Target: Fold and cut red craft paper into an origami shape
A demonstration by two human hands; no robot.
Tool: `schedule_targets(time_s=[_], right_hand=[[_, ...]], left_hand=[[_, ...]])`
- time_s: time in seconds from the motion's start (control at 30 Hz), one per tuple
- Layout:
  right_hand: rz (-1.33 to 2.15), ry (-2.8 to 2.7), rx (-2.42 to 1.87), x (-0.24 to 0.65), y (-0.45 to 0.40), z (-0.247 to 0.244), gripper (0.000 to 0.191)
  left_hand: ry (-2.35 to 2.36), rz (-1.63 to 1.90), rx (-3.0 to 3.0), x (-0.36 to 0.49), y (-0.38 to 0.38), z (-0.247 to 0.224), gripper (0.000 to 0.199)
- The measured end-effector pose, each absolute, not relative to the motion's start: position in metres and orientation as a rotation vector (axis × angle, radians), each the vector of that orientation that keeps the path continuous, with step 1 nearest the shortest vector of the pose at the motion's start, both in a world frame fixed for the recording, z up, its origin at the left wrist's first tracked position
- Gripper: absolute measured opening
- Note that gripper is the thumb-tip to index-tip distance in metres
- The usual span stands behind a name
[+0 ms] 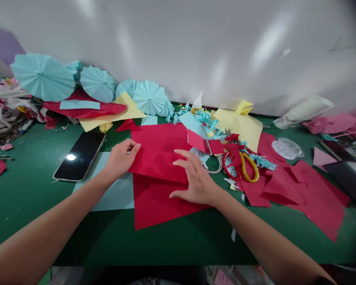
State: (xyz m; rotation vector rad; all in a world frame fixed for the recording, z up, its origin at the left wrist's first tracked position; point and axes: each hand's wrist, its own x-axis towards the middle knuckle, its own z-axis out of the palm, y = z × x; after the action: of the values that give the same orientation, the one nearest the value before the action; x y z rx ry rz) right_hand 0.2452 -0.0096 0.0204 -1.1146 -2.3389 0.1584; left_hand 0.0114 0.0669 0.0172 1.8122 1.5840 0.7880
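Observation:
A red paper sheet lies in the middle, over another red sheet whose lower part shows. My left hand pinches the upper sheet's left edge between thumb and fingers. Over its right side my right hand has its fingers spread and holds nothing. Beneath the red sheets, a light blue sheet sticks out at the left. Scissors with red and yellow handles lie right of my right hand, beside scissors with white handles.
A phone lies left of the sheets. Blue pleated paper rosettes stand along the wall. Red paper scraps, a clear plastic lid and a white cup are at the right on the green table.

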Motion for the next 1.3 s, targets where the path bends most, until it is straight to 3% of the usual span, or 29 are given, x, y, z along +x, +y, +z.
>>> schedule_targets(time_s=[0.5, 0.8, 0.97, 1.13, 1.3], right_hand=[[0.500, -2.351, -1.150, 0.246, -0.011, 0.021, 0.057], [0.712, -2.016, -1.282, 0.240, -0.011, 0.024, 0.059], [0.945, -1.772, -1.406, 0.236, -0.014, 0.024, 0.059], [1.111, -1.584, -1.268, 0.235, -0.013, 0.019, 0.046], [1.259, -1.222, -1.320, 0.243, -0.004, 0.020, 0.034]], left_hand=[[1.343, 0.787, 1.403, 0.020, 0.059, 0.015, 0.030], [0.981, 0.878, 0.984, 0.030, 0.046, 0.014, 0.061], [0.795, 0.723, 1.125, 0.034, 0.034, 0.010, 0.050], [0.938, 0.644, 1.385, 0.034, 0.032, 0.012, 0.019], [1.057, 0.647, 1.472, 0.025, 0.040, 0.005, 0.021]])
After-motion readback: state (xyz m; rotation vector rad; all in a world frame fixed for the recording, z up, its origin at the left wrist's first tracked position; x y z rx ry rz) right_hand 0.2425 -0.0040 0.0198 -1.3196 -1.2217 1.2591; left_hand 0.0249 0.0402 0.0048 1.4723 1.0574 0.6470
